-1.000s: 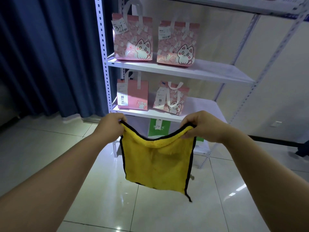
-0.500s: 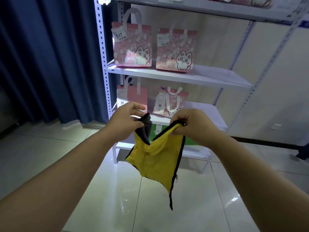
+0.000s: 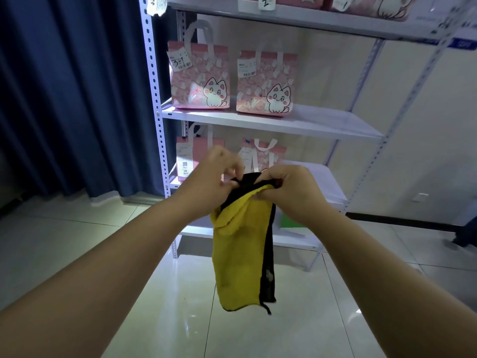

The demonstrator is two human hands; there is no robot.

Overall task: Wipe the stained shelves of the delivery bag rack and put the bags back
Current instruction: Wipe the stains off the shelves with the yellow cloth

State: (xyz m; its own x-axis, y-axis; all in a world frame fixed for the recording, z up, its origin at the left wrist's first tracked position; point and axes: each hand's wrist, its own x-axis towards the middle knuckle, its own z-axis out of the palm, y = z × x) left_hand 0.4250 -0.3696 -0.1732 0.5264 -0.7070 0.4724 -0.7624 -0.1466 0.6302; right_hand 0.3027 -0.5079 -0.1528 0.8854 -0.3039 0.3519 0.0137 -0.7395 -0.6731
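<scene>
A yellow cloth with black trim (image 3: 240, 251) hangs folded lengthwise in front of me. My left hand (image 3: 211, 182) and my right hand (image 3: 289, 189) pinch its top edge close together. Behind them stands a white metal rack (image 3: 309, 122). Two pink cat-print bags (image 3: 200, 78) (image 3: 265, 85) stand on its middle shelf. Two more pink bags (image 3: 189, 156) (image 3: 263, 153) sit on the shelf below, partly hidden by my hands. The bottoms of other pink bags show on the top shelf (image 3: 309, 20).
A dark blue curtain (image 3: 72, 94) hangs left of the rack. The floor is glossy white tile (image 3: 180, 306). A green item (image 3: 291, 223) sits on the lowest shelf, mostly hidden. A beige wall stands behind the rack on the right.
My hands have come together, folding the spread cloth in half so it hangs narrow. The view has tilted up, showing the top shelf.
</scene>
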